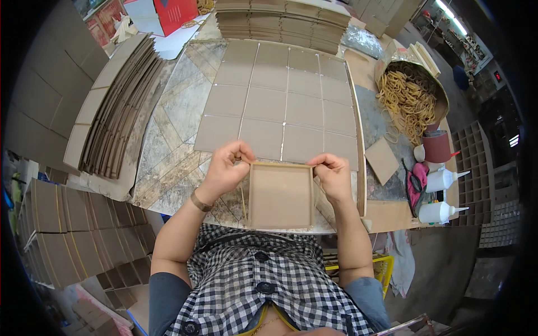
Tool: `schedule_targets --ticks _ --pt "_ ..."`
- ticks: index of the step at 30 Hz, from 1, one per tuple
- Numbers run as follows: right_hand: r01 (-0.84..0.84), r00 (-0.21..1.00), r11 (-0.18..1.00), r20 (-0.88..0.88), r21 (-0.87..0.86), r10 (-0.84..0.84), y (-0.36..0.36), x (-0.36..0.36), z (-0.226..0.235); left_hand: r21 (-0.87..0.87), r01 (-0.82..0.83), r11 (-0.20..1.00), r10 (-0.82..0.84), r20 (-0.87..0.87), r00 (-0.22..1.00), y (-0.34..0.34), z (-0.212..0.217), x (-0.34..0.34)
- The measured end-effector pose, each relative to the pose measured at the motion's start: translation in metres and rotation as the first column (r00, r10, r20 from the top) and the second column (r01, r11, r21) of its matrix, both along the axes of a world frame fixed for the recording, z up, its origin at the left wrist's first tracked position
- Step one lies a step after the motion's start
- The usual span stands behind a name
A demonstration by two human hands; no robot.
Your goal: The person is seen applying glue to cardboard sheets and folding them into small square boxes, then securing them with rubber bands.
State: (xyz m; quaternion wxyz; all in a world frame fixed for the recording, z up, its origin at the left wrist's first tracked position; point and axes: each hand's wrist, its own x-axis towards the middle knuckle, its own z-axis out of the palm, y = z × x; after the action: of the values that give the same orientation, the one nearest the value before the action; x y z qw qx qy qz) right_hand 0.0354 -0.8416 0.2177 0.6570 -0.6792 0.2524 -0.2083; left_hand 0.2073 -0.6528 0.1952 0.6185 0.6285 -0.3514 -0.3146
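Note:
A shallow square tray (281,196) of brown board with a thin raised rim sits at the table's front edge, close to my body. My left hand (227,168) is closed, thumb and finger pinched at its far left corner. At the far right corner my right hand (333,175) pinches in the same way. A thin yellowish strand (244,203) shows beside the tray's left side; whether my fingers also grip it I cannot tell. Just beyond lies a grid of flat brown panels (263,103) with whitish lines along the seams.
Stacked brown boards stand at the left (112,112) and the far side (280,22). On the right are a bag of yellow rubber bands (409,95), a loose square board (382,161), a sandpaper roll (436,147) and two white nozzle bottles (440,180). A wooden strip (358,129) borders the panels.

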Motion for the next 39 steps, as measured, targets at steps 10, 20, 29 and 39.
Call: schedule_targets --ticks 10,20,29,39 --pt "-0.150 0.938 0.986 0.325 0.075 0.118 0.012 -0.054 -0.027 0.006 0.082 0.997 -0.078 -0.276 0.958 0.040 -0.013 -0.030" --pt "0.142 0.990 0.751 -0.078 0.645 -0.121 0.039 -0.022 0.002 0.128 -0.185 0.974 0.216 -0.306 0.927 0.015 0.002 -0.060" --pt "-0.296 0.816 0.816 -0.312 0.497 0.486 -0.016 -0.032 0.015 0.275 -0.202 0.940 0.303 -0.399 0.865 0.050 0.007 -0.080" --pt "0.090 0.400 0.625 -0.547 -0.775 -0.735 -0.328 0.014 -0.049 0.252 -0.200 0.947 0.122 0.292 0.949 0.040 0.051 -0.075"
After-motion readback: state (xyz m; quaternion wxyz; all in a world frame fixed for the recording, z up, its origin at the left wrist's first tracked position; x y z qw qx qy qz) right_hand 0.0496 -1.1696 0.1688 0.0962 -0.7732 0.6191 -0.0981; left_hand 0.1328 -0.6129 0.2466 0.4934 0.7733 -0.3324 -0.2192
